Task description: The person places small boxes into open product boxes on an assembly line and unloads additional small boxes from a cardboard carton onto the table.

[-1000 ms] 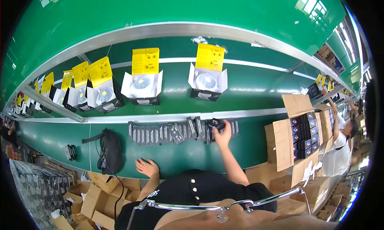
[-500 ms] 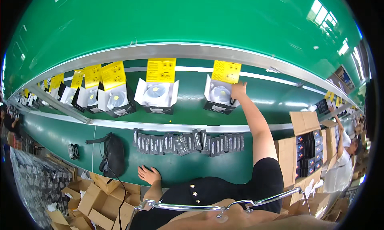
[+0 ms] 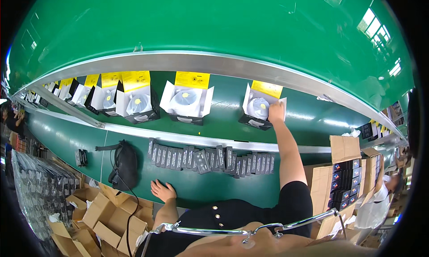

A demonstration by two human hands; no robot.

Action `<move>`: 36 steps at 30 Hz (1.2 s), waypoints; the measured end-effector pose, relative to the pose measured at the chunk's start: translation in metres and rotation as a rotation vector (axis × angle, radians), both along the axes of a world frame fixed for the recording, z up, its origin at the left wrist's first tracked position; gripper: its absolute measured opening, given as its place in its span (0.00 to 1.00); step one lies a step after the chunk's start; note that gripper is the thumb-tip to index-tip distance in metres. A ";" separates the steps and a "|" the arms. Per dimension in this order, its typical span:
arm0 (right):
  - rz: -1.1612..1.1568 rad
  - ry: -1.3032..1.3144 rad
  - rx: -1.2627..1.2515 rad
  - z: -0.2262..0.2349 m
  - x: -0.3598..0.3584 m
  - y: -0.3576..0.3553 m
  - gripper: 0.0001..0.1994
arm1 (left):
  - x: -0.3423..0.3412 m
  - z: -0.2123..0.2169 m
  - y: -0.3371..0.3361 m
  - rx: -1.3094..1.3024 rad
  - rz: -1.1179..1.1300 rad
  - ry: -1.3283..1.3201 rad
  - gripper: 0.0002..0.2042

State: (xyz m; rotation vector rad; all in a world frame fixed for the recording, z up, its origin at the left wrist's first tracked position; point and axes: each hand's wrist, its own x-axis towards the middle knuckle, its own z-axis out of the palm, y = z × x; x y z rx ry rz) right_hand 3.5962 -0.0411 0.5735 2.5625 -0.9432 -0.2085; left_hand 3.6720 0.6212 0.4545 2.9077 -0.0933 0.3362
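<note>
My right hand (image 3: 276, 112) reaches over the rail into the right side of an open black-and-white box (image 3: 255, 122). Its fingers are closed and pointing down at the box wall; whatever they hold is hidden. In that box lies a round whitish item (image 3: 259, 107) with a yellow spot, and a yellow printed flap (image 3: 267, 88) stands up behind it. Resting on the near green bench, my left hand (image 3: 163, 191) has its fingers spread and holds nothing. Ahead of it, a row of small black boxes (image 3: 176, 158) lines the bench, one lying askew on top (image 3: 202, 162).
More open boxes with yellow flaps (image 3: 185, 106) stand leftward along the belt. A black pouch (image 3: 125, 165) with a cord lies left of my left hand. At right is a carton (image 3: 319, 181) of packed dark boxes; beyond it, another person (image 3: 377, 199). Opened cartons (image 3: 107, 216) sit lower left.
The open boxes have shifted right in the picture. My right hand has gone from the box's edge down into its right side; the dark piece under its fingers no longer shows. My left hand stays flat.
</note>
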 end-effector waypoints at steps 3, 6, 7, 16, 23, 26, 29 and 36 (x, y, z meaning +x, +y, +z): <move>-0.003 -0.019 -0.039 -0.008 -0.006 0.000 0.13 | 0.010 0.001 0.000 -0.001 -0.003 0.012 0.30; -0.029 -0.339 -0.182 0.007 0.006 0.019 0.13 | 0.019 -0.001 0.003 -0.006 -0.017 -0.008 0.30; 0.026 -0.392 -0.007 0.013 0.009 0.042 0.13 | 0.019 -0.001 0.007 -0.011 -0.012 -0.021 0.30; -0.113 -0.474 1.457 0.006 0.026 0.249 0.29 | 0.032 0.008 0.020 -0.012 -0.015 -0.029 0.29; -0.036 -0.364 1.728 0.069 0.032 0.209 0.34 | 0.039 0.014 0.032 -0.041 0.012 -0.013 0.29; -0.008 -0.645 1.738 0.120 0.057 0.196 0.37 | 0.045 0.020 0.036 -0.041 0.006 -0.012 0.29; 0.233 -0.879 1.231 0.131 0.107 0.177 0.31 | 0.050 0.018 0.038 -0.052 0.004 0.008 0.30; 0.351 -0.363 0.686 0.115 0.228 0.190 0.30 | 0.063 0.017 0.046 -0.069 0.002 0.033 0.30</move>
